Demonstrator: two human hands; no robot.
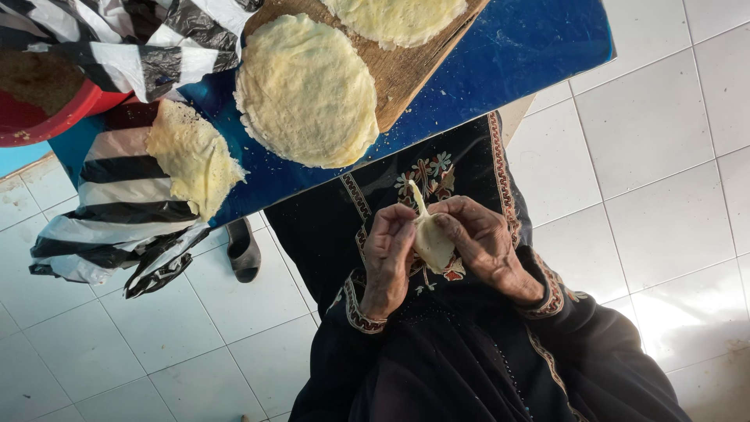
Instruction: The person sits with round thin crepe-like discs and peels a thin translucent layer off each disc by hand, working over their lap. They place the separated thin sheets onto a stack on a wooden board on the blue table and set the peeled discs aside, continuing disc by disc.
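Observation:
Both my hands hold one small folded piece of pale dough (432, 241) over my lap, above a black embroidered garment. My left hand (388, 256) pinches its left side and top edge. My right hand (482, 244) cups it from the right with the fingers curled around it. A thin tip of dough sticks up between my thumbs. On the blue table (500, 70) beyond my hands lies a round flat dough disc (307, 90), partly on a wooden board (406, 66).
A second dough disc (398, 17) lies on the board's far end. A torn dough sheet (191, 156) rests on a black-and-white striped plastic bag (117, 211) hanging off the table. A red bowl (47, 109) stands at far left. A grey slipper (243, 250) lies on the white tiled floor.

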